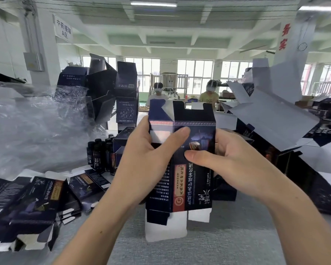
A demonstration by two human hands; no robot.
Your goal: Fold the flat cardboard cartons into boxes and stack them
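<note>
Here, at six o'clock and nearest, lies the grey tabletop (pixel 199 249). Just beyond it, dead centre, the carton (pixel 180 184) stands upright in the air between both hands. Its bottom flaps hang loose towards the tabletop and its top flaps stick up unfolded. Whether the lowest flap touches the surface I cannot tell.

The left hand (pixel 147 159) grasps the carton's nine o'clock edge, thumb laid across the front panel and fingers hidden behind. The right hand (pixel 237 165) clasps the three o'clock edge, thumb pressed on the front and fingers wrapped round the back.

The carton looks like thin, glossy card, so probably very light and a little slippery. It should be stiff across the panels yet quick to crease. It is best held along the long scored edges and squeezed corner to corner to pop it square. The flaps should be left free, and a thumb pushed hard mid-panel may dent it.

At eight o'clock, folded boxes (pixel 36 197) lie on the tabletop. Behind them, at nine, stand dark bottles (pixel 101 153), with crumpled clear wrap (pixel 27 131) at ten. At eleven rises a stack (pixel 113 87) of dark boxes. At two, opened cartons (pixel 275 115) show white insides. Far off at twelve sit two people (pixel 211 92).
</note>
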